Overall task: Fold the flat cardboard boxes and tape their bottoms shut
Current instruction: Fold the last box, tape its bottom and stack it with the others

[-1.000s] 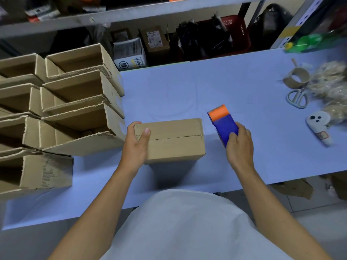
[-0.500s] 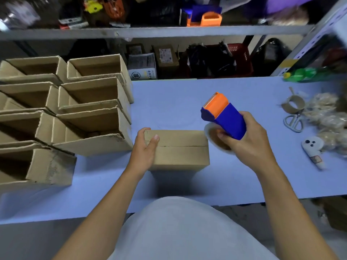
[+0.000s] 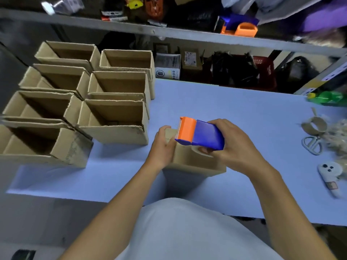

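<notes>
A small folded cardboard box point(image 3: 189, 162) stands bottom-up at the near middle of the blue table point(image 3: 234, 113). My left hand point(image 3: 162, 146) grips its left end, fingers curled over the top edge. My right hand point(image 3: 231, 145) holds a blue and orange tape dispenser point(image 3: 199, 133) over the box top, its orange head pointing left toward my left hand. The dispenser and my hands hide most of the box's flap seam.
Several open assembled boxes point(image 3: 112, 113) are stacked in rows on the table's left. At the right lie a tape core point(image 3: 314, 126), scissors point(image 3: 311, 145), a white cutter point(image 3: 330, 175) and a green bottle point(image 3: 328, 97). A cluttered shelf point(image 3: 169, 32) runs along the back.
My right hand lifted the tape dispenser off the table and carried it left over the box. My left hand has kept its hold on the box's left end.
</notes>
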